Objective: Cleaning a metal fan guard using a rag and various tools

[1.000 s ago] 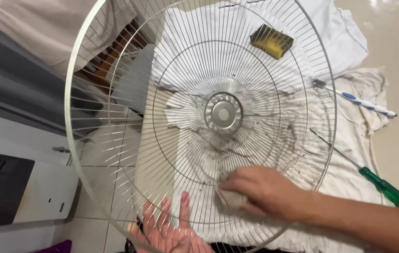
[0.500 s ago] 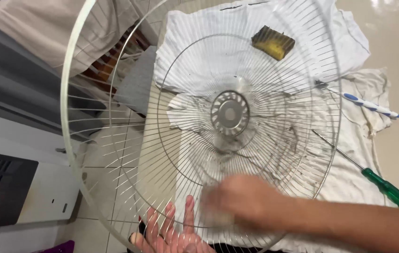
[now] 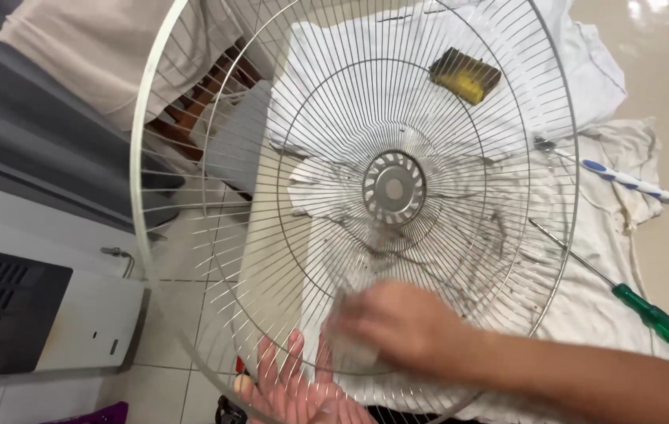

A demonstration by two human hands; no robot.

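My right hand (image 3: 405, 326) is curled around a pale, blurred wad (image 3: 354, 338), pressing it on the lower wires of the round silver wire fan guard (image 3: 193, 235); I cannot tell what the wad is. My left hand (image 3: 295, 389) lies flat behind the guard at six o'clock, fingers spread, propping it. At one o'clock a yellow-and-dark sponge (image 3: 465, 74) lies on the stained white cloth (image 3: 609, 235); at three a blue-and-white toothbrush (image 3: 625, 179); at four a green-handled screwdriver (image 3: 656, 322).

Right hand (image 3: 405, 326) presses a blurred, perhaps cloth pad onto the fan grille (image 3: 271, 118); left hand (image 3: 295, 389) supports beneath.
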